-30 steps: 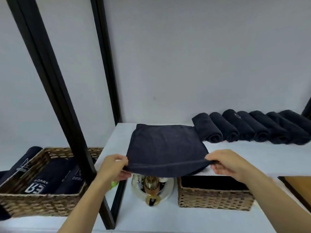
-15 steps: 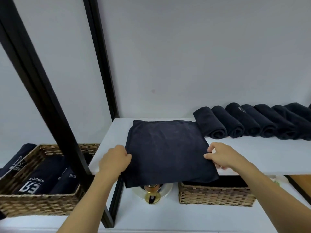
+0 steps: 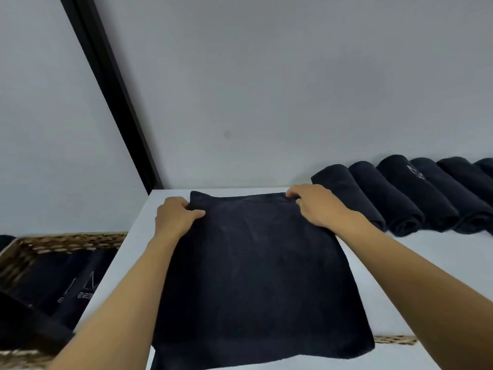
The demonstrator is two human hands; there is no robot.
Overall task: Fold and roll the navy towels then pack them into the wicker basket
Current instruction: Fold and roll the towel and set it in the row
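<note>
Left hand (image 3: 174,217) & right hand (image 3: 316,206) pinch far corners of flat towel (image 3: 256,276); long axis runs away from camera, arms outstretched over shelf (image 3: 426,263).

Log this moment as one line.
left hand: grips far-left corner | right hand: grips far-right corner | navy towel: flat on shelf

Shelf (image 3: 440,263): flat towel (image 3: 256,276) centre, near edge overhanging
Right, far: rolled towels (image 3: 400,198) in a row
Left, below: wicker basket (image 3: 66,240) holding towels
</note>
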